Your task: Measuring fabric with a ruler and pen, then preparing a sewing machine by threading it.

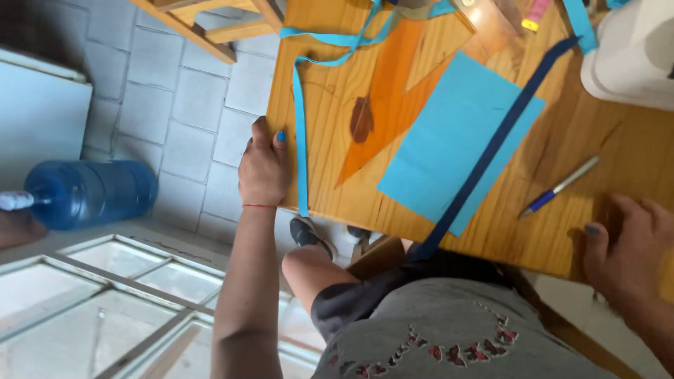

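Note:
My left hand (262, 168) grips the left edge of the wooden table (337, 98), thumb on top next to a light blue ribbon strip (300, 133). My right hand (628, 253) rests flat on the table's near right part, holding nothing. Between them lie a light blue paper sheet (449, 151), a dark blue strip (491, 147) crossing it diagonally, and an orange transparent set square (393, 91). A blue and silver pen (558, 187) lies just left of my right hand.
A white machine (632, 52) stands at the table's far right corner. A blue water jug (88, 193) lies on the tiled floor at left, beside a glass-paned frame (105, 288). A wooden chair frame (210, 24) stands beyond the table's left edge.

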